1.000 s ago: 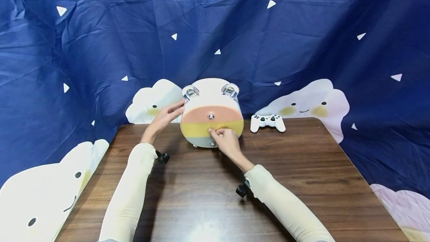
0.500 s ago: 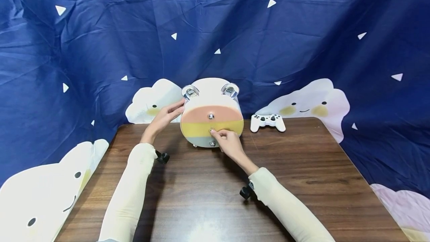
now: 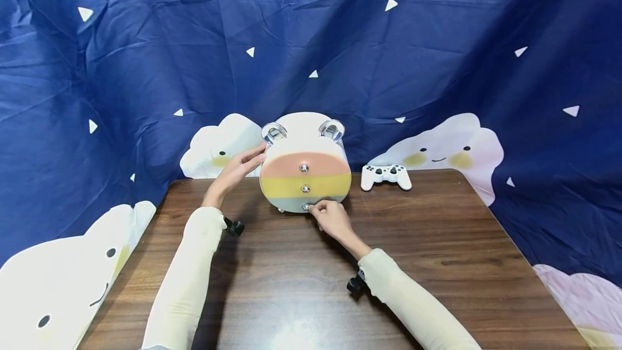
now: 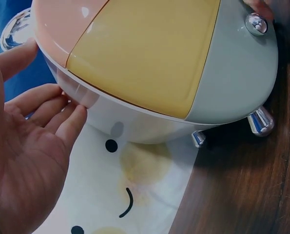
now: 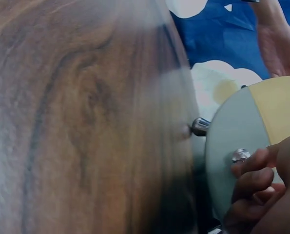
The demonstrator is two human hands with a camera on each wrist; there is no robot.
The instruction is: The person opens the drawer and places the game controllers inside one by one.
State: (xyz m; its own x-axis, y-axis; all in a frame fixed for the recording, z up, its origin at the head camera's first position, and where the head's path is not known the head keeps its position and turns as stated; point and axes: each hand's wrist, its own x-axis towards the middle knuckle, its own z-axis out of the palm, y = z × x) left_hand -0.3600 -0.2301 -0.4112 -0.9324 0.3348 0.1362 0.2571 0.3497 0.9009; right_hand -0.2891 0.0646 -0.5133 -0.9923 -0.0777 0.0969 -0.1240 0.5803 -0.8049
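Brown grain fills the tabletop, with a bright patch of glare at the near edge, and we look straight down two pale sleeves reaching forward, each with a black camera at the wrist. Right hand first, and it's low! Those fingers are curled in at the bottom knob, touching its side; whether they pinch it, I cannot tell, as the wrist views half hide the contact.

Now the box, upright at the back of the tabletop, right in the middle: orange band on top, yellow band in the centre, grey-green band below, a silver knob on each. Little silver feet hold it up, and two silver rings perch above the front.

Over at its left side, the left hand steadies, fingers lightly bent and resting on the white wall, thumb well apart from them by the rim. To the right, clear of the box, sits a white controller near the back edge. Behind everything, blue cloth, creased, sprinkled with white triangles and smiling clouds.
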